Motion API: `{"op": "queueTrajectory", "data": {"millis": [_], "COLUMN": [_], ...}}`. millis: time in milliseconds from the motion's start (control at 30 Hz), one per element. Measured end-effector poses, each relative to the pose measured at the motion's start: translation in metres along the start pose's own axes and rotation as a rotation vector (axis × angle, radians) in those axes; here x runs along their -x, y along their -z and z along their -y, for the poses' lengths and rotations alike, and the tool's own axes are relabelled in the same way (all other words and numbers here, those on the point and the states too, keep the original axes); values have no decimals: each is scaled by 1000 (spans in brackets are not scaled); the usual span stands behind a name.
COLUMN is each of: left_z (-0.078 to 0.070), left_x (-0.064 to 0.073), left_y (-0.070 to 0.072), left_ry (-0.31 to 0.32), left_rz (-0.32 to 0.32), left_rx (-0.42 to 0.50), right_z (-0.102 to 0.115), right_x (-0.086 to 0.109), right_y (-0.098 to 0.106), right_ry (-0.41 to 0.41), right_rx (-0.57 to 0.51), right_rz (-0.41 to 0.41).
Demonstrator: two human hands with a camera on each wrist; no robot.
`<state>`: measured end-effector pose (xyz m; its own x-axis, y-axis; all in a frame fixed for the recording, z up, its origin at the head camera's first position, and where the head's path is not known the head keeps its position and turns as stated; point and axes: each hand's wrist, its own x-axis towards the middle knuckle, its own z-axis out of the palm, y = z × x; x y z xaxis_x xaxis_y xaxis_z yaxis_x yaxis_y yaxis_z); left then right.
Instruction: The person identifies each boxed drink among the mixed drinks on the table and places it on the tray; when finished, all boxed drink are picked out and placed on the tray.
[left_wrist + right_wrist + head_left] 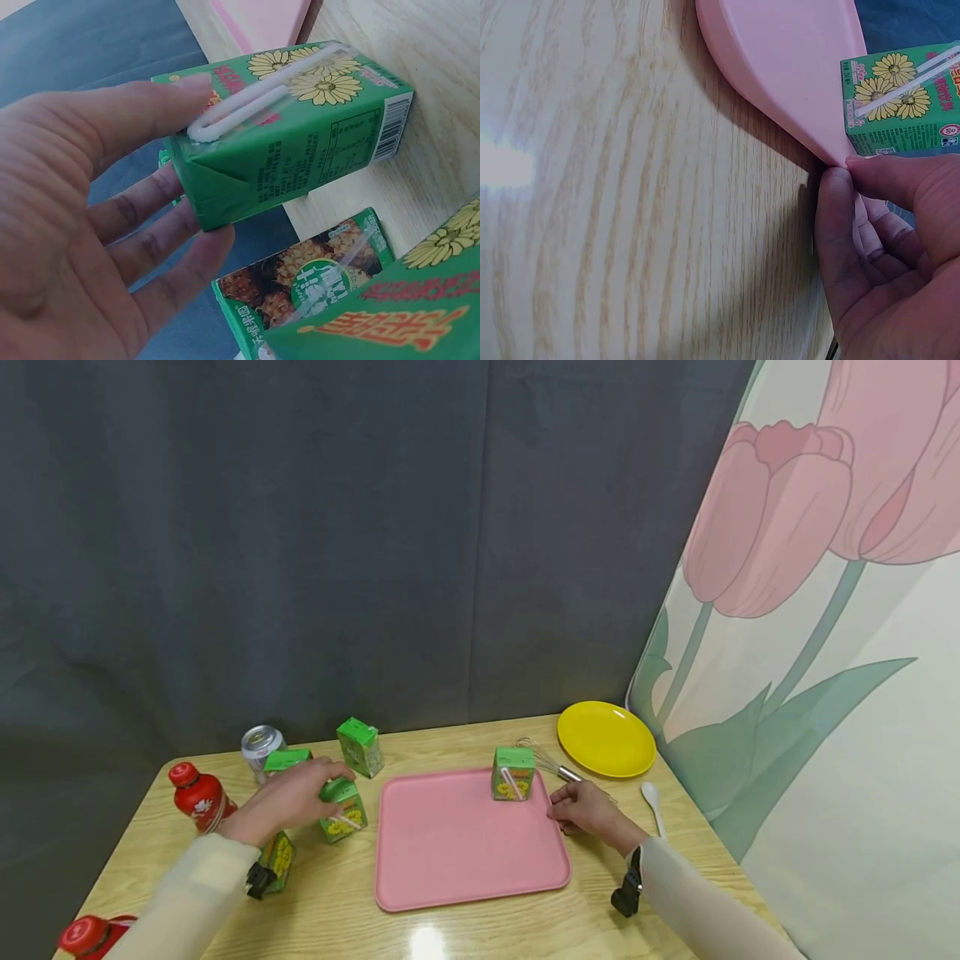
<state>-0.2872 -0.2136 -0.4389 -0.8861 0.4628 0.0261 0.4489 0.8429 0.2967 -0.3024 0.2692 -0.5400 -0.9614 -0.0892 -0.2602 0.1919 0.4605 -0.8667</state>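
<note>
My left hand (303, 793) grips a green drink carton (345, 821) with yellow flowers and a white straw on its front. In the left wrist view the thumb lies on the straw face of this carton (292, 150), and fingers curl behind it. It is left of the pink tray (465, 852). My right hand (588, 814) pinches the tray's right rim between thumb and index finger, as the right wrist view shows at the tray edge (780, 112). A second drink carton (513, 775) stands on the tray near its back right corner.
More green cartons stand at the left: one at the back (361, 748), one behind my left hand (288, 758), one by the wrist (281, 860). Nearby are a silver can (262, 743) and red bottles (201, 797). A whisk (551, 762), yellow plate (606, 739) and white spoon (652, 802) lie right.
</note>
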Motion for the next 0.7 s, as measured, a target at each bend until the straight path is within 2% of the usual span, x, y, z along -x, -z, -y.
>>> {"op": "queueTrajectory", "data": {"millis": [133,400,700], "left_z": [-2,-4,-9], "left_x": [0,0,-10], "left_y": [0,0,2], "left_ry": [-22,-22,-86], "left_rz": [-12,-45,-58], "left_rx": [-8,-85,-59], "right_z": [0,2,3], "right_x": [0,1,2], "right_y": [0,-1,-1], "right_ry": [-9,-18,-16], "right_rx": [2,14,12], "right_rz": [-6,-13,-18]}}
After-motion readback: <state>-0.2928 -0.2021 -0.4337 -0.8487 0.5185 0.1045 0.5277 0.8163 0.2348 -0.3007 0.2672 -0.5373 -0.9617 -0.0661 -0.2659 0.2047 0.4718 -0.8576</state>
